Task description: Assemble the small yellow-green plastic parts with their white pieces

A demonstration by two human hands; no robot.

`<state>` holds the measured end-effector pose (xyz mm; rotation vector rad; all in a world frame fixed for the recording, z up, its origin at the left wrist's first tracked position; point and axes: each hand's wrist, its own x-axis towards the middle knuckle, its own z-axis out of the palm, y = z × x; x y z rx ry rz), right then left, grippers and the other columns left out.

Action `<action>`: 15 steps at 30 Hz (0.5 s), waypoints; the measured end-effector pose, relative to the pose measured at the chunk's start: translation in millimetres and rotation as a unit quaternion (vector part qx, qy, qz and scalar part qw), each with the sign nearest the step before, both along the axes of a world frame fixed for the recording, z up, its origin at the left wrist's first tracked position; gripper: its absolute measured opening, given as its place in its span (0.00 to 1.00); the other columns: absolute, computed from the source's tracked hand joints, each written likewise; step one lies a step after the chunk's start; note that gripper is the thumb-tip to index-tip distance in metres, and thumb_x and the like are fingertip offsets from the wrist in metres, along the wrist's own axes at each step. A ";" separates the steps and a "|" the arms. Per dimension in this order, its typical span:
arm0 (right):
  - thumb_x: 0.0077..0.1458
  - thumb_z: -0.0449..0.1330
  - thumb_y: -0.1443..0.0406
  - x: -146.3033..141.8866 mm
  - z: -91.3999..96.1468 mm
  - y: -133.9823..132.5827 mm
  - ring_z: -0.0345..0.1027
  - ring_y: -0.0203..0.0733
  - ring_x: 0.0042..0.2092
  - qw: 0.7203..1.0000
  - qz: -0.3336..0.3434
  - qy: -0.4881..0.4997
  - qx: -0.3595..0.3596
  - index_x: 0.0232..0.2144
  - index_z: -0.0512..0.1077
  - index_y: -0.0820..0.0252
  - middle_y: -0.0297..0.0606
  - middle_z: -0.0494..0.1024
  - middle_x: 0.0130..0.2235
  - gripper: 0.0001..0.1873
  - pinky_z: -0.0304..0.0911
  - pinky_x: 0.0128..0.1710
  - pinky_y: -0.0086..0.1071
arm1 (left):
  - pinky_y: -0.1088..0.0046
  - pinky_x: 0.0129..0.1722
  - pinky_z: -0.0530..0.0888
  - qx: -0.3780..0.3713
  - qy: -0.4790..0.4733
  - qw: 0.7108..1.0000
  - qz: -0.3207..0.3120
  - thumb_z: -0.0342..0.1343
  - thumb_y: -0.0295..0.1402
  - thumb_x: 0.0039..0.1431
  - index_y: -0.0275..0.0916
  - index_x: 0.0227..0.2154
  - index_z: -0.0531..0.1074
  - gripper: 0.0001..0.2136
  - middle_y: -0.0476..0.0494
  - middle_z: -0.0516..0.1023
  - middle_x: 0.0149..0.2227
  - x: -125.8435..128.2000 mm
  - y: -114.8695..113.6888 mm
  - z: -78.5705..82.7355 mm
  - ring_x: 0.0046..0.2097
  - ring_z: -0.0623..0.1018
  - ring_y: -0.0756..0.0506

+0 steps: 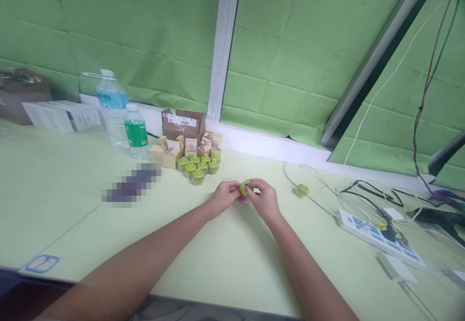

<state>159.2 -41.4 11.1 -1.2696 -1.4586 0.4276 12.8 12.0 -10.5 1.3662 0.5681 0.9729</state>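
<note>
My left hand (225,196) and my right hand (265,198) meet over the pale table (225,258), both pinched on one small green-lidded jar (244,188) held between the fingertips. Its green lid shows between the two hands; the rest is hidden by fingers. A cluster of several like green-lidded jars (199,167) stands just beyond my left hand. One more green-lidded jar (302,191) sits alone to the right of my right hand.
Small tan cartons (170,154) and a brown cardboard box (183,123) stand behind the jars. Two water bottles (112,113) are at the back left beside white boxes (61,116). A white power strip (378,236) with cables lies at the right.
</note>
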 end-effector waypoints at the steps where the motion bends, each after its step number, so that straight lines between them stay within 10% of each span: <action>1: 0.51 0.62 0.61 0.1 0.8 -0.3 0.74 0.45 0.44 1.000 0.001 -0.002 0.000 0.30 0.80 0.58 0.43 0.78 0.42 0.08 0.75 0.35 0.34 | 0.70 0.35 0.76 0.005 0.002 1.000 0.006 0.67 0.40 0.50 0.32 0.31 0.76 0.14 0.45 0.79 0.26 -0.2 0.4 0.5 0.30 0.78 0.48; 15: 0.49 0.63 0.61 4.8 -8.5 8.9 0.74 0.47 0.45 0.999 -0.011 0.049 -0.016 0.29 0.79 0.58 0.42 0.81 0.41 0.08 0.69 0.50 0.40 | 0.70 0.35 0.76 0.030 0.015 0.999 0.014 0.67 0.41 0.49 0.34 0.35 0.75 0.16 0.44 0.80 0.30 -1.7 8.3 -3.5 0.32 0.79 0.47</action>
